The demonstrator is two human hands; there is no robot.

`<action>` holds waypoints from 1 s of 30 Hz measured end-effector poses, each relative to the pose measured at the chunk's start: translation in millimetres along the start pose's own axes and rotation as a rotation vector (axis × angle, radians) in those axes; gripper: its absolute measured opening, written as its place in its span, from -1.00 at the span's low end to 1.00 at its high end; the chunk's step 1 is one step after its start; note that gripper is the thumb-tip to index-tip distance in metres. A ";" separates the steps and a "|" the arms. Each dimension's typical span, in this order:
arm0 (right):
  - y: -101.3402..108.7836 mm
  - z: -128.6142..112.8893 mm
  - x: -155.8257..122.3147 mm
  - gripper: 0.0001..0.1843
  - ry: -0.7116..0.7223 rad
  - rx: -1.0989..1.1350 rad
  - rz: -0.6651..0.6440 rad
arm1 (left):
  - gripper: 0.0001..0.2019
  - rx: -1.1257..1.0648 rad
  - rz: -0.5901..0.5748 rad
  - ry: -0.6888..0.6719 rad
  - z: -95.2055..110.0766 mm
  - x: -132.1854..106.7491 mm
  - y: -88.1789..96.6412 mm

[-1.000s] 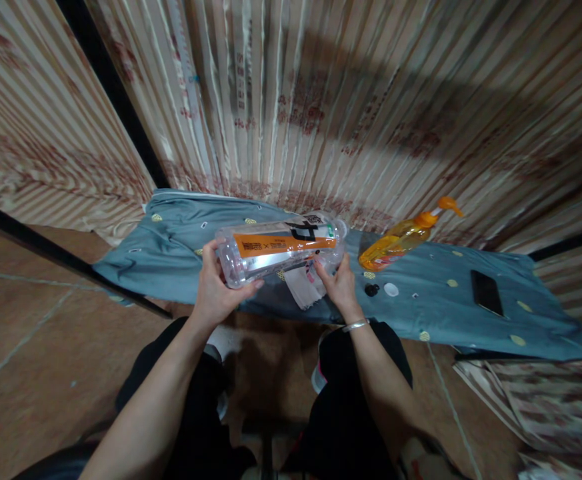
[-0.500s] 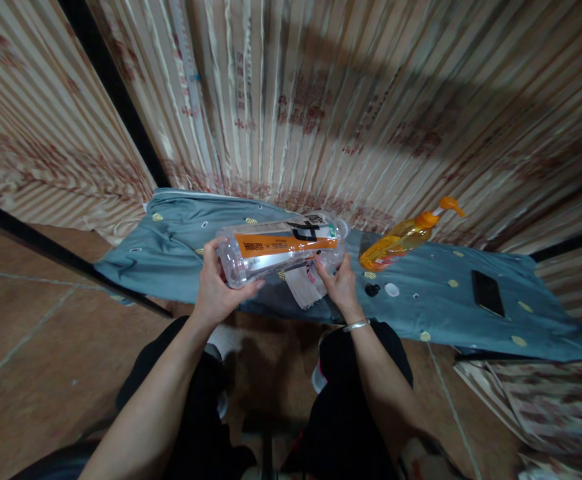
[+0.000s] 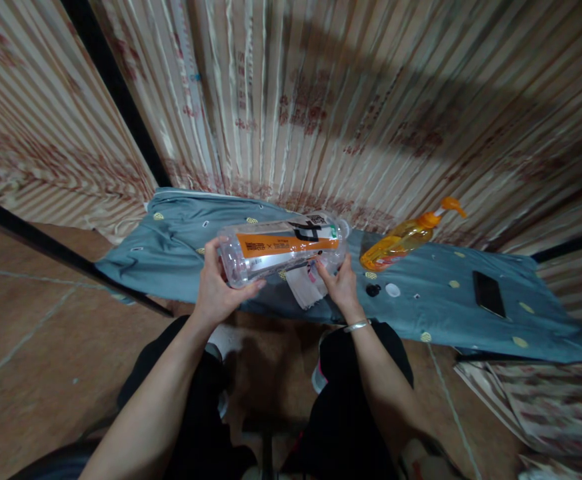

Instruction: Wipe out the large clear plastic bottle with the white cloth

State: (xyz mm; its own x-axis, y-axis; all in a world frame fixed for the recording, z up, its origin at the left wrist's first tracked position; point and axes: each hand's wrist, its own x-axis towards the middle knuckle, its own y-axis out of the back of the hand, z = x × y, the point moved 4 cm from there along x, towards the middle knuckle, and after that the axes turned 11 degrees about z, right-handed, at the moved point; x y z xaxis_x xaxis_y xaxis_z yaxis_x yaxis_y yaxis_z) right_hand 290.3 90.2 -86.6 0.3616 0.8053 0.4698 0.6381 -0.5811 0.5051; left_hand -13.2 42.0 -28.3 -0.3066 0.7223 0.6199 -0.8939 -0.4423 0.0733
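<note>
A large clear plastic bottle (image 3: pixel 271 248) with an orange, silver and black label lies on its side between my hands, its neck pointing right. My left hand (image 3: pixel 221 287) is closed round the base end, thumb along the near side. The neck end rests in my right hand (image 3: pixel 339 285), whose thumb presses on the near side; a silver bracelet circles that wrist. Just below the bottle, beside my right thumb, is a pale crumpled wrapper or tissue (image 3: pixel 305 287). Whether my right fingers also touch it I cannot tell.
A teal cloth (image 3: pixel 445 293) with yellow prints covers a narrow table. To the right lie a tilted yellow pump bottle (image 3: pixel 395 245), a black cap (image 3: pixel 373 290), a white disc (image 3: pixel 393 290) and a dark phone (image 3: pixel 489 293). Behind hangs a striped curtain (image 3: pixel 321 100); a black post (image 3: pixel 115 93) rises left.
</note>
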 end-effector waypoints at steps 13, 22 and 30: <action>0.5 -0.7 -0.1 -0.36 -0.006 -0.019 -0.021 | -0.08 0.035 -0.003 -0.008 1.0 -0.5 1.3; -0.7 1.7 -1.1 -0.38 0.061 0.023 0.025 | -0.10 0.013 0.018 -0.069 3.2 0.5 0.1; -0.3 1.3 -0.2 -0.31 0.004 -0.037 -0.024 | -0.09 0.022 0.011 -0.081 2.8 0.5 0.1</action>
State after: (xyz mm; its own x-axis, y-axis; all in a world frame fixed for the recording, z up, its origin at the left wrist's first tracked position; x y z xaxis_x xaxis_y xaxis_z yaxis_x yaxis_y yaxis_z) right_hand 290.9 90.4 -87.8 0.3435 0.8185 0.4605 0.6212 -0.5658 0.5422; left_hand -12.6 40.8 -25.8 -0.2878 0.6722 0.6821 -0.8828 -0.4623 0.0832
